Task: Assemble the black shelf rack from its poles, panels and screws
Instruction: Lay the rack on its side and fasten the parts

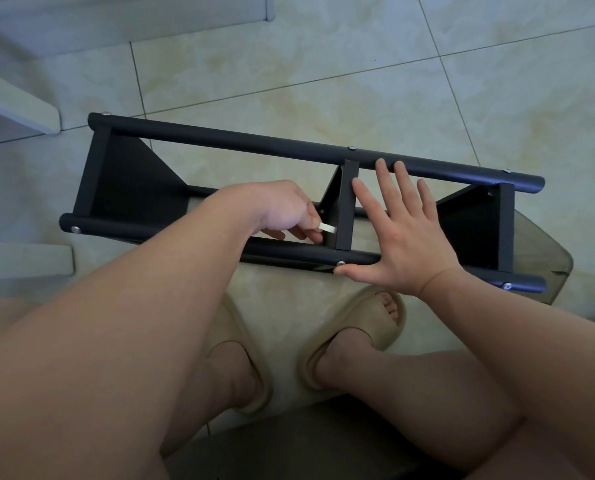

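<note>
The rack [130, 178] lies on its side on the tiled floor [323, 64], across the middle of the view. Three panels are already fixed between its poles. The left hand [282, 209] pinches a small pale tool [327, 228], whose tip is just beside the middle panel [346, 209], on its 9 o'clock side. The right hand [403, 237] is open and spread flat. Its fingers reach the far pole [237, 142], and its thumb touches the near pole [289, 252] just beside a screw [340, 263].

I judge that the task is near its end: the frame is together, and the step in hand is tightening a fastening at the middle panel while the right hand steadies the rack. The fingers hide the place where the tool meets the rack, so I cannot tell which screw it is. The next move calls for short turns in a narrow space. It also needs firm pressure from the right hand, because round poles may roll on smooth tiles.

Two beige slippers [358, 327] stand at 6 o'clock, near the near pole. White furniture [19, 109] is at 10 o'clock. At 3 o'clock a see-through brownish thing [548, 265] lies under the end of the rack, and I cannot tell what it is. The middle panel and the near pole limit the swing of the tool.
</note>
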`<control>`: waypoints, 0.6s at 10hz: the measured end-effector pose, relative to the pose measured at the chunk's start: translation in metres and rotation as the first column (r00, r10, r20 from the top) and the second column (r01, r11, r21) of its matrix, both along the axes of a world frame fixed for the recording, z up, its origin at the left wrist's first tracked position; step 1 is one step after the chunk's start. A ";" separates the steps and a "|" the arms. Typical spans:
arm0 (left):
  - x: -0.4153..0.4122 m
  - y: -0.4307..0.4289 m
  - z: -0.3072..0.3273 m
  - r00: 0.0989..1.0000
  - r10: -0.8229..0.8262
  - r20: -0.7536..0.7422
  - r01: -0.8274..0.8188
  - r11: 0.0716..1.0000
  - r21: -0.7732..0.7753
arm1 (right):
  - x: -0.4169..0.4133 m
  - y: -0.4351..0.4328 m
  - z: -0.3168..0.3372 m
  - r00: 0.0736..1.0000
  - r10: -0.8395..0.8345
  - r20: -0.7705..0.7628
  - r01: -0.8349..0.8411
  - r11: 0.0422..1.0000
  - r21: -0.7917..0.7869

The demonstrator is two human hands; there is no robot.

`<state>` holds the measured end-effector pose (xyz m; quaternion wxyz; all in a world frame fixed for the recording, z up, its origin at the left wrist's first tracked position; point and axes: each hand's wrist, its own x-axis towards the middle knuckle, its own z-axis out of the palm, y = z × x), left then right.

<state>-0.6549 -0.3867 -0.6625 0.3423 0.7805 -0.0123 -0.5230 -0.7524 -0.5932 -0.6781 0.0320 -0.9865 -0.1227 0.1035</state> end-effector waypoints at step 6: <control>0.001 0.005 -0.004 0.975 -0.186 0.123 0.170 0.977 0.130 | 0.001 0.000 0.001 1.000 -0.003 -0.012 0.003 1.000 -0.002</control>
